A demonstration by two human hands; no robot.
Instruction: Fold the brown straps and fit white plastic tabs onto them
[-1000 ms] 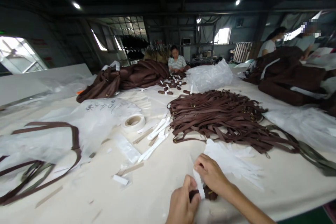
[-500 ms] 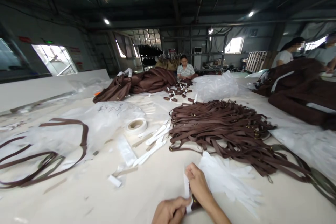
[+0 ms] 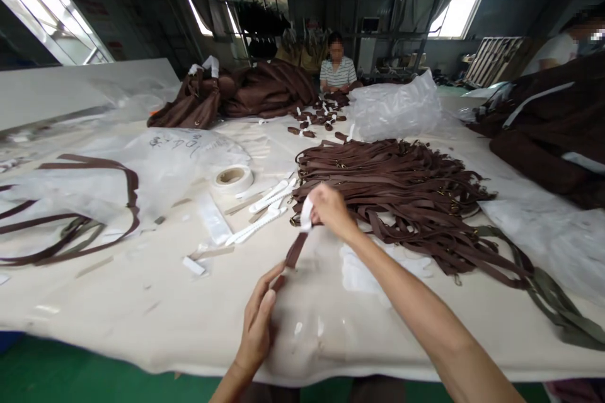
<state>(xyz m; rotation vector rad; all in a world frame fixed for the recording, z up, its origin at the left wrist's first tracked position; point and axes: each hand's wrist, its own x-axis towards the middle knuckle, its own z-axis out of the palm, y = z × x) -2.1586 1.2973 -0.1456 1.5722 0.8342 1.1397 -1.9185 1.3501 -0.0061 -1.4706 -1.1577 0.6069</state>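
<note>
A folded brown strap runs slantwise between my two hands above the table. Its lower end lies in my left hand, whose fingers and thumb close round it. At the upper end, my right hand pinches a white strip that curls around the strap; the fingertips partly hide it. Just behind my right hand spreads a heap of brown straps with small metal clips. White gloves lie under my right forearm. Several white serrated strips rest left of the heap.
A roll of white tape and clear plastic are on the left, beside loose brown straps. Brown bags and small tied straps lie farther back. A person sits across the table.
The view has tilted down. My hands have moved apart and farther over the table, with the strap now stretched between them and the white strip lifted in my right hand.
</note>
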